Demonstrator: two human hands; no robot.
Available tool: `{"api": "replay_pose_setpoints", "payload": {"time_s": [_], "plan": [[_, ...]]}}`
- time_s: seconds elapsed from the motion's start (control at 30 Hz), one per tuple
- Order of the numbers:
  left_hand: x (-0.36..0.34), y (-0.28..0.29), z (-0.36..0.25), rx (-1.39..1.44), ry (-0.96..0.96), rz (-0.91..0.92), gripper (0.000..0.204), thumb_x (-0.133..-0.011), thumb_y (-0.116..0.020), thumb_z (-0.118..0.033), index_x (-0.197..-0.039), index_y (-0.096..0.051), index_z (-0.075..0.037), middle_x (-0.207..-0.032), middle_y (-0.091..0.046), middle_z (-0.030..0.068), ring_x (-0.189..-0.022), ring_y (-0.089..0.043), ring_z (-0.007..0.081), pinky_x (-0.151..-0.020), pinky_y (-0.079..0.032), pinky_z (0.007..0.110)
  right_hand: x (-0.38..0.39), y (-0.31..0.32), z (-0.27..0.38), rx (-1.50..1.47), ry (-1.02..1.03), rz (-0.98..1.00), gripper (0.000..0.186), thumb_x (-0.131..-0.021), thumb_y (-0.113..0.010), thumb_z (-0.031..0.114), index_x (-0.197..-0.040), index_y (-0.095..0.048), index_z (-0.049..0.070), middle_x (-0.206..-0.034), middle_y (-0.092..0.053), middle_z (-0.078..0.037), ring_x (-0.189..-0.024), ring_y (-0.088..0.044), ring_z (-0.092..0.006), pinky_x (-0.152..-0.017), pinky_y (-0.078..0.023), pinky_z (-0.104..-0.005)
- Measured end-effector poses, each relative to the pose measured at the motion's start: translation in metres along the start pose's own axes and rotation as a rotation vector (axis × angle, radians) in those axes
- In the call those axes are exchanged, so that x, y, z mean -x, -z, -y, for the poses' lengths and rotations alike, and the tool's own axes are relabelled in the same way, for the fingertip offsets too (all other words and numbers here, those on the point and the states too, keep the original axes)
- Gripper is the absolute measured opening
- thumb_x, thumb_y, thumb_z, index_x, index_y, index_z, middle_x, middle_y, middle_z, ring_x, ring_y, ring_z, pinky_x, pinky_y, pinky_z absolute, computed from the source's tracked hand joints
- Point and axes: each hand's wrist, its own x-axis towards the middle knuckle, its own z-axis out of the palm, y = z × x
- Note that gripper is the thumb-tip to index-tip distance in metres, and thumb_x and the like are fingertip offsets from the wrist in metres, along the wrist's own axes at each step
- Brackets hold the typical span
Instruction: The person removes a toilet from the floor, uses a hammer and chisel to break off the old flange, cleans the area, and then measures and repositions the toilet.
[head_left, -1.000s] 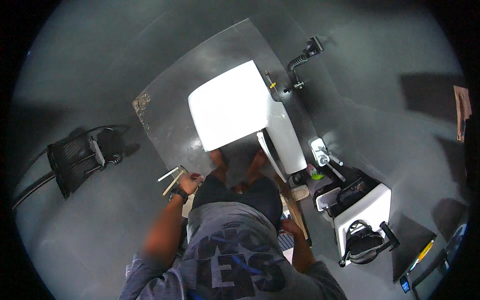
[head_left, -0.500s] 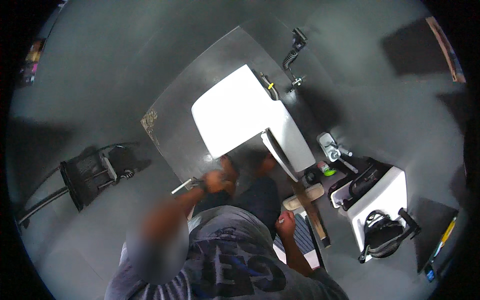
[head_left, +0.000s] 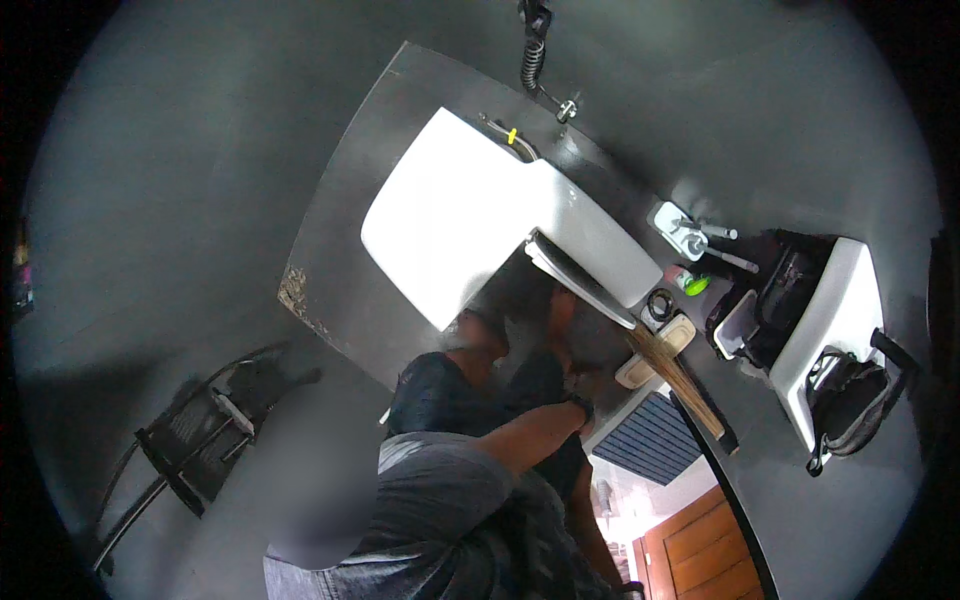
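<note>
My left hand [head_left: 578, 388], with a dark band at the wrist, reaches across my dark shorts [head_left: 450, 390] to the shadowed spot beside a white toilet [head_left: 455, 230]. It sits just below the raised seat [head_left: 580, 282] and close to a brown broom-like stick [head_left: 680, 378]. Shadow hides the fingers, so I cannot tell whether they hold anything. Only my right forearm [head_left: 590, 525] shows, low down beside my grey shirt [head_left: 440, 520]; the right hand itself is hidden.
A dark floor slab [head_left: 340, 250] lies under the toilet. At right stand a white unit [head_left: 845, 290] with black bags [head_left: 850, 405], a white tap fitting [head_left: 682, 236], a green object [head_left: 694, 284] and a beige box [head_left: 662, 345]. A blue striped mat [head_left: 650, 438], a wooden door [head_left: 700, 545], a black rack [head_left: 195, 435] and a hose [head_left: 534, 50] surround me.
My left hand moved from the left side, where it held thin pale sticks, across my body to the right of the toilet. The view swung toward the toilet.
</note>
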Motion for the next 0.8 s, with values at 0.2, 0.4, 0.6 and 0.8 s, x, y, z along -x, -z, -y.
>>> {"api": "replay_pose_setpoints", "payload": {"time_s": [0.2, 0.4, 0.6, 0.8], "plan": [[-0.008, -0.038, 0.020, 0.003, -0.015, 0.094, 0.067, -0.085, -0.064, -0.065, -0.126, -0.068, -0.012, -0.124, -0.065, 0.0212, -0.118, -0.062, 0.0391, -0.098, -0.049, 0.050, 0.034, -0.049, -0.021, -0.002, -0.124, -0.019, 0.040, -0.092, -0.062, 0.028, -0.122, -0.065, 0.001, -0.120, -0.062, -0.024, -0.115, -0.058, -0.0412, -0.100, -0.046, -0.0474], [-0.002, -0.055, 0.032, -0.027, -0.020, 0.147, 0.068, -0.085, -0.064, -0.066, -0.127, -0.067, -0.013, -0.126, -0.064, 0.0211, -0.119, -0.061, 0.0393, -0.100, -0.048, 0.050, 0.053, -0.069, -0.018, -0.007, -0.200, -0.043, 0.039, -0.091, -0.063, 0.029, -0.118, -0.066, 0.001, -0.113, -0.065, -0.023, -0.108, -0.061, -0.0412, -0.095, -0.048, -0.0467], [0.000, -0.070, 0.043, -0.051, -0.030, 0.191, 0.070, -0.084, -0.064, -0.068, -0.129, -0.066, -0.014, -0.128, -0.063, 0.0209, -0.120, -0.061, 0.0395, -0.101, -0.047, 0.051, 0.068, -0.078, -0.016, 0.000, -0.257, -0.052, 0.037, -0.090, -0.065, 0.029, -0.115, -0.067, 0.002, -0.106, -0.067, -0.023, -0.102, -0.064, -0.0412, -0.089, -0.051, -0.0460], [-0.012, -0.076, 0.049, -0.061, -0.034, 0.218, 0.072, -0.084, -0.063, -0.069, -0.131, -0.065, -0.015, -0.131, -0.062, 0.0208, -0.121, -0.060, 0.0397, -0.102, -0.047, 0.051, 0.077, -0.078, -0.031, 0.044, -0.275, -0.028, 0.036, -0.089, -0.066, 0.029, -0.112, -0.068, 0.002, -0.100, -0.069, -0.023, -0.095, -0.067, -0.0412, -0.084, -0.053, -0.0452]]}}
